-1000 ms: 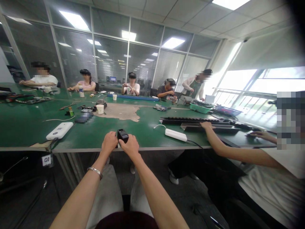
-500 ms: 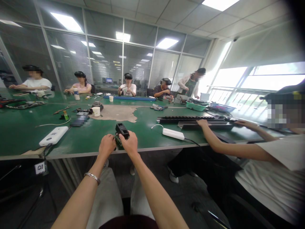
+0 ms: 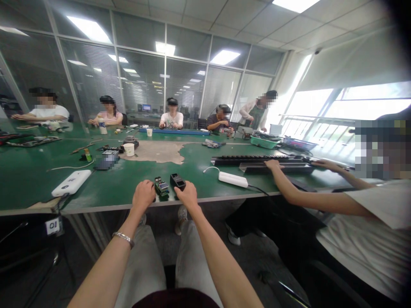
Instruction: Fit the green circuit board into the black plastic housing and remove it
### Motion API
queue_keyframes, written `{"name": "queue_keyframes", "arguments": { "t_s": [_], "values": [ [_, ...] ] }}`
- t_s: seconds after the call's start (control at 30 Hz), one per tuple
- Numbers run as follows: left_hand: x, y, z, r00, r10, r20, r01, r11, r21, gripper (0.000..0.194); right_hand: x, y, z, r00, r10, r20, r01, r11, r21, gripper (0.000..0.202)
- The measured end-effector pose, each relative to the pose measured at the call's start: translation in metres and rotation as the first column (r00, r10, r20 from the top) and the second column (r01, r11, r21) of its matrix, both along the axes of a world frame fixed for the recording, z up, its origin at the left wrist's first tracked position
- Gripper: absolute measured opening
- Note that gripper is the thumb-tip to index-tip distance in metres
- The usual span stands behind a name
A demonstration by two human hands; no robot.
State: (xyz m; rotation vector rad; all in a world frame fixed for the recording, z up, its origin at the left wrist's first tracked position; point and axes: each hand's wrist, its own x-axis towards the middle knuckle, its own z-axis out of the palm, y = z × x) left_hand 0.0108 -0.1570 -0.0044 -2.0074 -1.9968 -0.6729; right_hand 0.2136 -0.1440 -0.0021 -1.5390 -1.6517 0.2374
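At the near edge of the green table (image 3: 205, 188), my left hand (image 3: 144, 195) is closed at the left side of a small circuit board assembly (image 3: 162, 187) with a little screen on top. Its fingertips are partly hidden against the board. Just to the right, my right hand (image 3: 189, 194) grips a black plastic housing (image 3: 177, 181) with openings in its upper face. A narrow gap separates the housing from the board.
White power banks (image 3: 233, 179) with cables lie on both sides. Farther in are a paper cup (image 3: 129, 149), a phone (image 3: 107, 159) and a brown patch (image 3: 160, 152). On the right, a co-worker's hand (image 3: 273, 165) rests on long black rails (image 3: 263, 161). Other people sit across.
The black housing has come off the circuit board and moved right with my right hand, exposing the board's screen. My left hand has stayed nearly in place.
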Motion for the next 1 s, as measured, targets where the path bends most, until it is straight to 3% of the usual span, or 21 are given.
{"name": "queue_keyframes", "arguments": {
  "t_s": [0.13,0.4,0.63,1.0],
  "values": [
    [0.001,-0.001,0.001,1.000,-0.008,0.000,0.008,1.000,0.004,0.028,0.000,-0.002,-0.002,1.000,0.000,-0.006,0.000,1.000,0.017,0.047],
    [0.002,-0.002,0.002,1.000,0.003,0.009,-0.003,1.000,0.003,0.027,0.000,-0.006,0.010,0.997,0.062,-0.052,-0.058,0.996,0.073,0.032],
    [0.004,-0.003,0.004,1.000,0.015,0.009,-0.015,1.000,0.002,0.025,-0.027,-0.013,0.034,0.990,0.126,-0.056,-0.119,0.985,0.124,0.036],
    [0.000,0.003,-0.003,1.000,0.020,0.019,-0.021,1.000,0.022,0.025,-0.051,-0.013,0.035,0.991,0.124,0.059,-0.127,0.990,0.068,0.037]
  ]
}}
